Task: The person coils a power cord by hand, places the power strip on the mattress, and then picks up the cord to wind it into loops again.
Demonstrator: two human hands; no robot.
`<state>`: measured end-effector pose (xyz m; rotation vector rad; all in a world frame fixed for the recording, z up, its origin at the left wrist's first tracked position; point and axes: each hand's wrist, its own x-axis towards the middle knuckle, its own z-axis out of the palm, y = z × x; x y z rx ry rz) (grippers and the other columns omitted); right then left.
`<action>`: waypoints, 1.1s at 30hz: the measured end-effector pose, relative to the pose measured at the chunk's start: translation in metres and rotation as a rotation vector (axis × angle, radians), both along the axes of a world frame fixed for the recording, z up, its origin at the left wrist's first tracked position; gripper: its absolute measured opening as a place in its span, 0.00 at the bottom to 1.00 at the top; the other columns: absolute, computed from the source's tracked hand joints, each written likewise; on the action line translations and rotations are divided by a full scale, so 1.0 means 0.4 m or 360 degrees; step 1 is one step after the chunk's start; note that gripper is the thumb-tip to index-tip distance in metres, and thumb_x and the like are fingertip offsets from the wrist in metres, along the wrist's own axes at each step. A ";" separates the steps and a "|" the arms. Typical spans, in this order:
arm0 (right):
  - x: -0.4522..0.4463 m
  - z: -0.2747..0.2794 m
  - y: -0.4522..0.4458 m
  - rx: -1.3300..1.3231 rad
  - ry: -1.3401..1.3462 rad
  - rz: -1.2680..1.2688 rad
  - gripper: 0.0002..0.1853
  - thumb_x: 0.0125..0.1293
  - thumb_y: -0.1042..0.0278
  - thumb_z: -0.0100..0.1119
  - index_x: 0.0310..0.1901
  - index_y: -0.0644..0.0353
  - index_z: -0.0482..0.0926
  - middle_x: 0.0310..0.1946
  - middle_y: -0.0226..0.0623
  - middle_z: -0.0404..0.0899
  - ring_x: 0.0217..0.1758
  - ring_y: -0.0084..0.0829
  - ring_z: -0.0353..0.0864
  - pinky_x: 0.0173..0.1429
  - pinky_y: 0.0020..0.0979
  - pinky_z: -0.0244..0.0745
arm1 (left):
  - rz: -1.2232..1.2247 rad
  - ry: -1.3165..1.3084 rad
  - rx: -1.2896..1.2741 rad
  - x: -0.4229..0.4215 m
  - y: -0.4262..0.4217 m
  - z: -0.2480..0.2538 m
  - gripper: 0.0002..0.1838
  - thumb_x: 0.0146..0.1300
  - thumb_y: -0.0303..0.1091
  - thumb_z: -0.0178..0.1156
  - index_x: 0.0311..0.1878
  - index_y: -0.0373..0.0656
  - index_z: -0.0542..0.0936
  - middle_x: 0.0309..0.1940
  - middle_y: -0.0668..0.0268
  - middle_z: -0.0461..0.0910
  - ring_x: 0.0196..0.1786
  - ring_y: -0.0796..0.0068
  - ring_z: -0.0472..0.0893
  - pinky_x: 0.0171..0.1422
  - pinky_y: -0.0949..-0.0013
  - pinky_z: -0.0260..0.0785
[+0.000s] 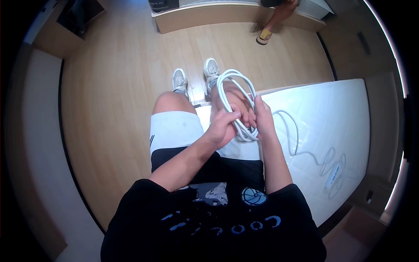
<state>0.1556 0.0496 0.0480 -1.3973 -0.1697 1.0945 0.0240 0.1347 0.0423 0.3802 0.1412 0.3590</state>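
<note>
A white cable (221,89) is wound into an oval coil above my lap. My left hand (225,126) grips the near left side of the coil, its thumb laid across the strands. Closed round the right side of the coil is my right hand (261,115), with its thumb pointing up along the loops. From the coil a length of cable runs right across the mattress to a white power strip (334,175), which lies among loose loops. Some of the fingers are hidden behind the strands.
The plastic-covered mattress (314,113) is at my right, beside my legs. Wooden floor (118,87) spreads ahead and left. Another person's sandalled foot (264,36) stands near a bed base (209,16) at the far side. A wooden cabinet (54,30) is at the upper left.
</note>
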 end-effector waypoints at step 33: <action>-0.069 0.032 -0.001 -0.0155 -0.0831 0.0323 0.23 0.79 0.54 0.40 0.45 0.65 0.81 0.22 0.34 0.77 0.29 0.25 0.76 0.36 0.30 0.71 | -0.0116 0.0030 0.0599 -0.032 0.074 -0.033 0.19 0.64 0.36 0.57 0.55 0.36 0.78 0.61 0.61 0.68 0.52 0.72 0.75 0.61 0.69 0.65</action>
